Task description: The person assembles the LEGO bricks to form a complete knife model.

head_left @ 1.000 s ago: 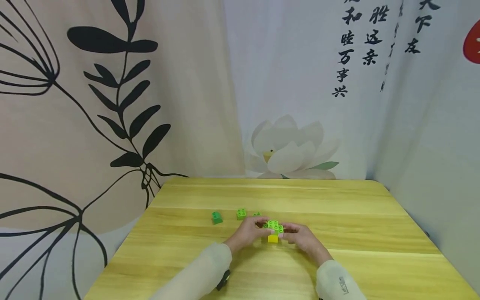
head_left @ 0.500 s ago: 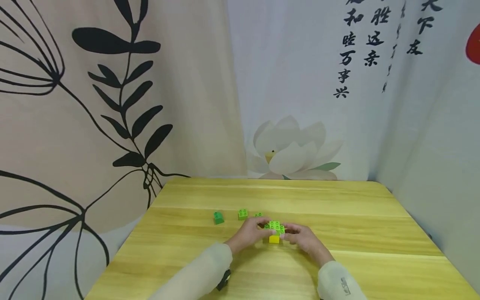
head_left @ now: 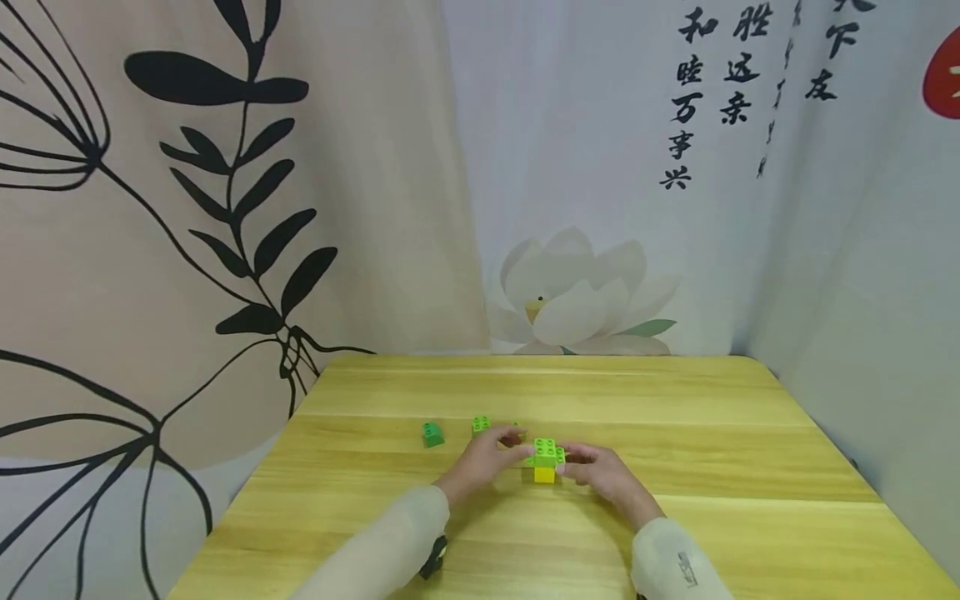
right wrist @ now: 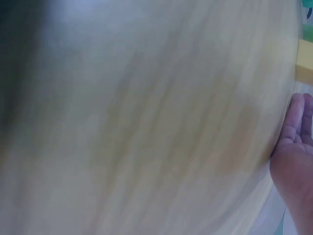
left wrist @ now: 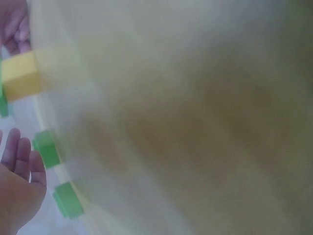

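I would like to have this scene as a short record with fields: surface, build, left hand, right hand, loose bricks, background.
Surface: wood-grain table
Build: yellow toy brick at the bottom, light-green studded bricks above it
Left hand: left of the build, fingers loose, no brick held
Right hand: thumb and fingertips at the build's right side; grip cannot be told
Loose bricks: darker green brick farthest left; light-green brick partly behind the left hand
Background: printed curtain

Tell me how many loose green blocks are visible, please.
3: a dark block leftmost, a bright block and a mostly covered block beyond the left hand; others may be hidden.
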The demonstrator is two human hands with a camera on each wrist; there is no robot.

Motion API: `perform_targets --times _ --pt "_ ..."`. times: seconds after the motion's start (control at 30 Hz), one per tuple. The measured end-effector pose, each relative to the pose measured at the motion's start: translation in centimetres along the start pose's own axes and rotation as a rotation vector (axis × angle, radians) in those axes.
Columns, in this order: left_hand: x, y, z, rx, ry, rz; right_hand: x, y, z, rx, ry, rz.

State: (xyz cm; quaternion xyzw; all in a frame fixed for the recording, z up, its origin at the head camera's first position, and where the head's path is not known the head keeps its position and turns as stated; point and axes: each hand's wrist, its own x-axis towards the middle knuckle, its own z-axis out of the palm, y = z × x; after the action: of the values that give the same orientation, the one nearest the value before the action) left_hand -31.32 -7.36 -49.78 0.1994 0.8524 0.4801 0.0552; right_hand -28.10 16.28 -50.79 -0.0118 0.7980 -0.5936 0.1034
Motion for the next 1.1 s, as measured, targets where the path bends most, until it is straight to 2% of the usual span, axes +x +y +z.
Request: perform_targets --times 0.27,0.5,0.83,1.1 --pt "0.9 0.0 -2.5 -0.005 0.109 -0.002 0.1 0.0 0.2 0.007 -0.004 0.001" --pt "1.5 -0.5 -3.8 -0.017 0.181 -0.026 0.0 0.0 0.1 0.017 -0.011 -0.012" --pt "1.3 -1.9 -4.6 -0.12 0.254 -0.126 0.0 -0.1 0.2 0.024 0.009 -0.01" --pt "1.2 -3.2 -5.4 -0.096 0.256 -0.172 -0.1 0.0 0.2 0.027 0.016 -0.004"
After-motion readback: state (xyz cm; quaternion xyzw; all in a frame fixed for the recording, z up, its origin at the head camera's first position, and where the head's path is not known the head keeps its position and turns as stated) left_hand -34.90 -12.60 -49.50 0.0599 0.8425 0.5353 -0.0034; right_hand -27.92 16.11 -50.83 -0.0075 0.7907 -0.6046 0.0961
